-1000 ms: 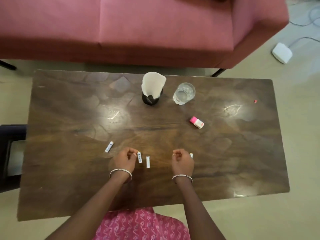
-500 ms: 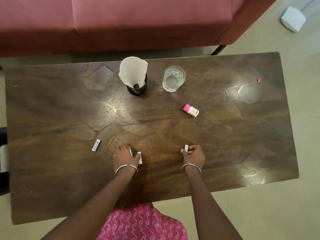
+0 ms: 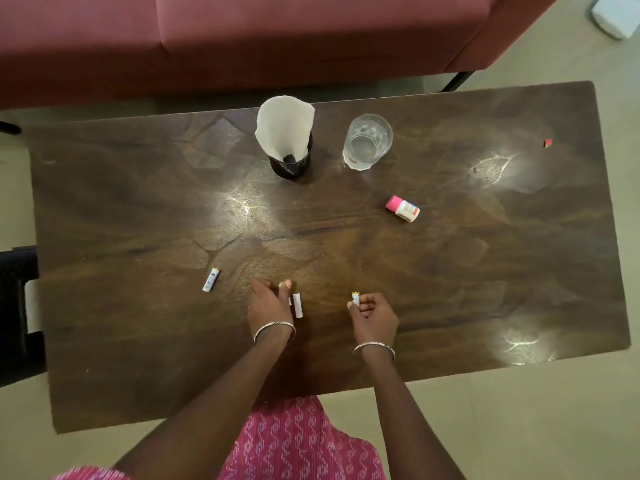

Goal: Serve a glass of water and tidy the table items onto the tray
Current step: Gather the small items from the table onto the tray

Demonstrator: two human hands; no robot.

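stage, by judgement: early; no tray in view; glass, holding water, at the far side of the tabletop; left hand pinches one battery, second battery just beside; right hand grips third battery; fourth battery, pill bottle, black cup lie loose; dark glossy wood; red sofa, pale floor.

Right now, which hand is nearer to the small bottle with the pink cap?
Right. The right hand is on the near side of the pink-capped bottle, slightly left of it; the left hand is farther left.
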